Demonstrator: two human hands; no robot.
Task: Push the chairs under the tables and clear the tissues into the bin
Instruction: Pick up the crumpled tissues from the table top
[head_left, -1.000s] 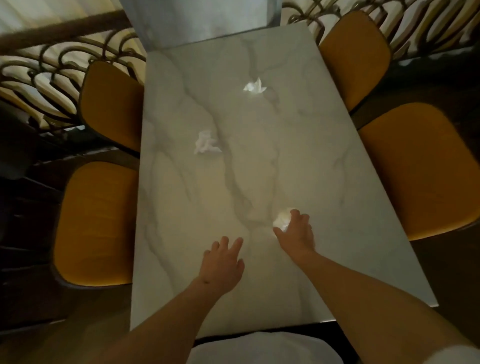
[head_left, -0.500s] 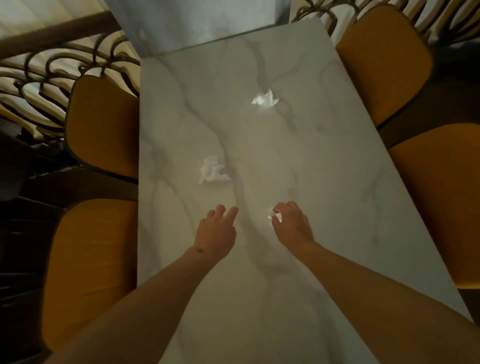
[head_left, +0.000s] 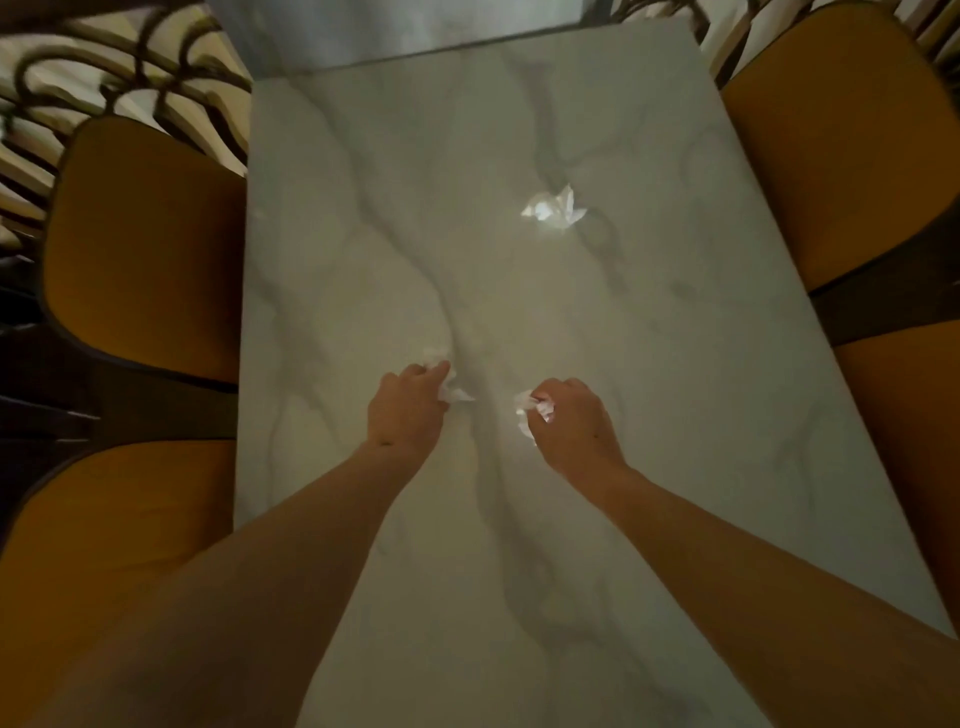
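Both my arms reach over a white marble table. My right hand is closed around a crumpled white tissue that pokes out on its left side. My left hand curls its fingers over a second crumpled tissue lying on the tabletop, mostly hidden under the fingers. A third crumpled tissue lies loose farther up the table, apart from both hands.
Mustard-yellow chairs stand along both long sides: two on the left and two on the right, their seats partly under the table. Patterned floor shows at the top left. No bin is in view.
The view has moved forward along the table. My right hand picked up the near tissue and closed on it. My left hand reached forward and now grips the middle tissue.
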